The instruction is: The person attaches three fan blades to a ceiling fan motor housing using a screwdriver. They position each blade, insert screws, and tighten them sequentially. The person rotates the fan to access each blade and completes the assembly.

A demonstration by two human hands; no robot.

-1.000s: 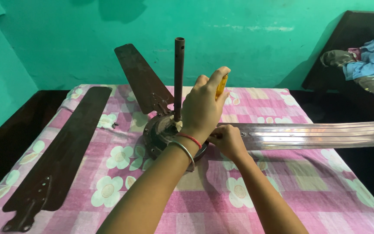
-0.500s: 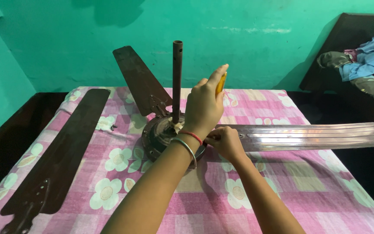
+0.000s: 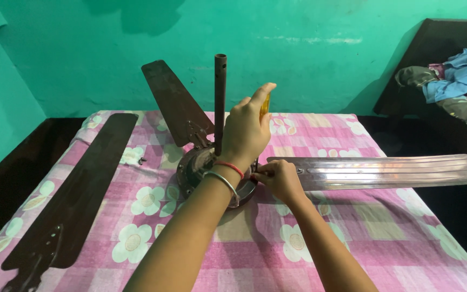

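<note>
My left hand (image 3: 247, 130) grips a yellow-handled screwdriver (image 3: 265, 104), a red thread and a silver bangle (image 3: 220, 178) at its wrist. The round metal fan motor (image 3: 195, 167) is dull brown, as are its upright rod (image 3: 220, 97) and two dark rusty-brown blades (image 3: 68, 200). The third blade (image 3: 390, 170) shines silver. The cloth (image 3: 255, 254) is pink-checked with white flowers; the wall (image 3: 309, 48) is teal green.

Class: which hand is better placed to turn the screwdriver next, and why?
Left. The left hand already grips the yellow screwdriver upright over the fan motor; the right hand steadies the blade.
</note>
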